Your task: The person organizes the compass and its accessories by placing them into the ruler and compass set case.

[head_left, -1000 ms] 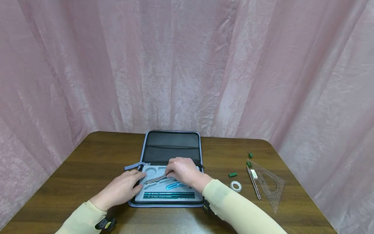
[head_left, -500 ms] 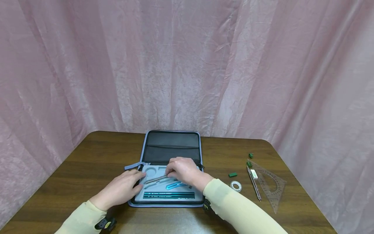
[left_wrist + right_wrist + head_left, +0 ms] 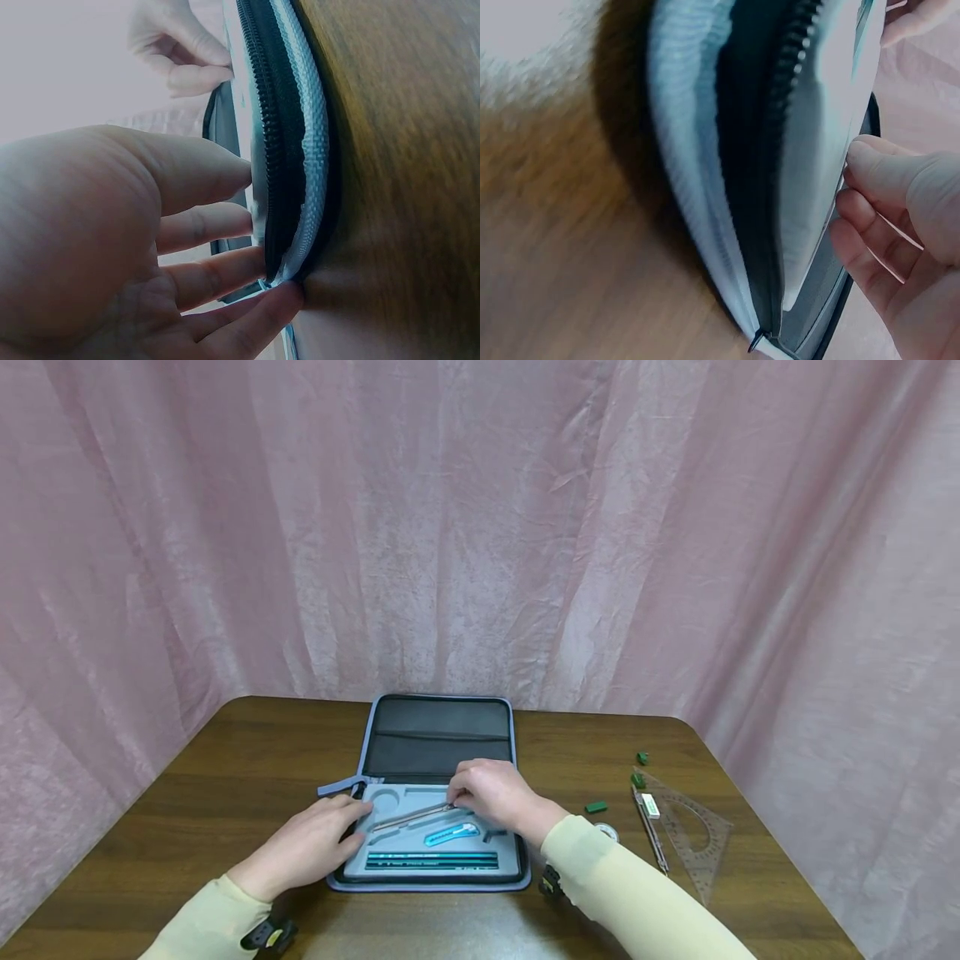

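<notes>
A zippered case (image 3: 441, 739) lies unfolded on the table, with a pale grey moulded tray (image 3: 435, 874) in its base. My left hand (image 3: 311, 843) rests along the case's left edge, fingers extended; the left wrist view shows its fingertips at the zipper rim. Lying aslant in the tray is a slim silver drawing compass (image 3: 412, 817). My right hand (image 3: 495, 792) pinches its right end between thumb and fingers, covering that end. A light-blue utility knife (image 3: 452, 834) sits just in front, and dark green pencils (image 3: 432, 861) lie along the near side of the tray.
Right of the case, a clear set square (image 3: 701, 843), a second silver compass (image 3: 651, 833), a white eraser (image 3: 650, 807) and small green pieces (image 3: 596, 807) lie on the wooden table (image 3: 285, 735). A round white ring (image 3: 607, 832) is partly behind the right sleeve. A pink curtain (image 3: 480, 527) hangs behind.
My right hand has shifted to the right along the compass, uncovering more of it and of the utility knife. The sleeve now overlaps the white ring. My left hand stays in place.
</notes>
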Available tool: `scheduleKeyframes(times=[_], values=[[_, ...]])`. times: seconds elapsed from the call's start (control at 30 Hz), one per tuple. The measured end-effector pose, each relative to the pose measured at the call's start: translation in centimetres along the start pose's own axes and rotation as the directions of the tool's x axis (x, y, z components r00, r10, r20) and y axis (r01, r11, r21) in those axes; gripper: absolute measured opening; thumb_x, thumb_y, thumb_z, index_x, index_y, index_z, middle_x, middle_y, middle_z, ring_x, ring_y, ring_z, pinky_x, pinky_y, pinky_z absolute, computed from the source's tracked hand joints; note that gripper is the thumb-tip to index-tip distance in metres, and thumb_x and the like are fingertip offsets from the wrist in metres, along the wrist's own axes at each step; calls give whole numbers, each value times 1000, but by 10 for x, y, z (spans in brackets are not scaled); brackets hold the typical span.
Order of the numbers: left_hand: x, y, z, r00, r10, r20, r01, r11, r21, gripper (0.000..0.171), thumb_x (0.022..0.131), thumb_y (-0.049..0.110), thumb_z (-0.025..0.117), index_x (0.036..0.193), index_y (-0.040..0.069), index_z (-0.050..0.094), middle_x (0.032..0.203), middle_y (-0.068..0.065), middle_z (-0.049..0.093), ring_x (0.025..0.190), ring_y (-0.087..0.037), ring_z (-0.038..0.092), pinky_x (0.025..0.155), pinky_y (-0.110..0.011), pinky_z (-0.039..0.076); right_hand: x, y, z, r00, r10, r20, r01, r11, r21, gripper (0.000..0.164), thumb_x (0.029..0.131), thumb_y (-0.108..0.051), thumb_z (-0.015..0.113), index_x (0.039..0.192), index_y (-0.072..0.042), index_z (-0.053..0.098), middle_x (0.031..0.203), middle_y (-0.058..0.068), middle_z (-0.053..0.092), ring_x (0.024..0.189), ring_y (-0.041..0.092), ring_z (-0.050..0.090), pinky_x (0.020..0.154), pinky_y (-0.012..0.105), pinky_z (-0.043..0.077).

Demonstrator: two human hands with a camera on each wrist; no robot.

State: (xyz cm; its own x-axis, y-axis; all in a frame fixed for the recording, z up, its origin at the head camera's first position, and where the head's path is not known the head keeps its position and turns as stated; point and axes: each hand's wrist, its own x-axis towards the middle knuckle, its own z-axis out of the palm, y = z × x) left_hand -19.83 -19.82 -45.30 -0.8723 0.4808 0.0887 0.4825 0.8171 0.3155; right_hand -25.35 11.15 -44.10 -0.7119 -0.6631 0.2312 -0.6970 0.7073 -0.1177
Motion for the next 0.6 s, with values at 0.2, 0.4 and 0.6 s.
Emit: scheduleKeyframes(times=[0.2,0.4,0.6], values=[[0,-1,1,1000,8,-6,-8,1000,1,40,103,18,79,140,4,74,138,-15,70,127,-37,66,104,-58,55,-7,5,-4,1000,15,-16,-15,1000,7,5,99,-16,86,100,-21,87,98,-10,72,92,9,69,84,34,59],[2,-10,7,997,59,-40,-59,998,13,39,105,21,78,138,3,74,135,-16,71,124,-38,67,101,-59,56,-18,17,-12,998,54,-27,-54,999,11,6,100,-19,85,106,-20,86,103,-9,74,93,11,69,80,36,58],[0,-11,8,997,58,-49,-57,998,19,38,105,22,78,138,3,74,135,-16,71,124,-39,67,101,-60,56,-32,30,-20,992,119,-44,-119,993,-11,8,99,-21,86,106,-20,84,100,-9,72,90,10,69,78,38,58]])
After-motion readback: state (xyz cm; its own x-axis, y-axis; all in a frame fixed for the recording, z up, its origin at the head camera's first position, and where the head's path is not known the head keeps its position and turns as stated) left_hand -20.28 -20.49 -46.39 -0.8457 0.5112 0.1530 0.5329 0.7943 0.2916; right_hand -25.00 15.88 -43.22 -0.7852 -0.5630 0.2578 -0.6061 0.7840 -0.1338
